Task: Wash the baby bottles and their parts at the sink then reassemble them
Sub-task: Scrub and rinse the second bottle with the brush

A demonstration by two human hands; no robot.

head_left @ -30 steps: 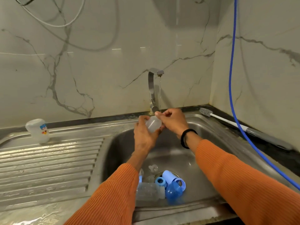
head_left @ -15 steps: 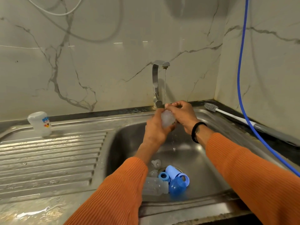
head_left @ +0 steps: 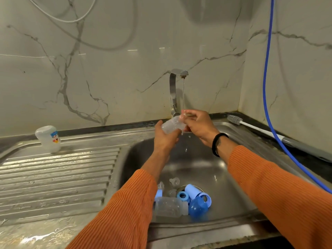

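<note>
From the head camera I see a steel sink (head_left: 239, 187) whose basin holds a heap near the drain: a clear bottle (head_left: 168, 206) lying on its side, a blue dome cap (head_left: 198, 209), a blue ring (head_left: 182, 196), a pale blue cup (head_left: 191, 191) and some clear teats (head_left: 173, 182). Above the basin my left hand (head_left: 164, 139) grips a clear bottle body (head_left: 173, 125), tilted, with its mouth up toward the tap (head_left: 175, 90). My right hand (head_left: 199, 125) has its fingers curled at that mouth, under the thin stream of water (head_left: 183, 94); I cannot tell what exactly it pinches.

On the ribbed draining surface (head_left: 57, 177) at the left a second bottle body (head_left: 48, 138) stands upside down. It bears a small coloured cartoon print, too small to read. A bottle brush (head_left: 255, 127) lies along the rim behind my right hand, and a blue hose (head_left: 265, 87) hangs down the wall, crossing over the brush.
</note>
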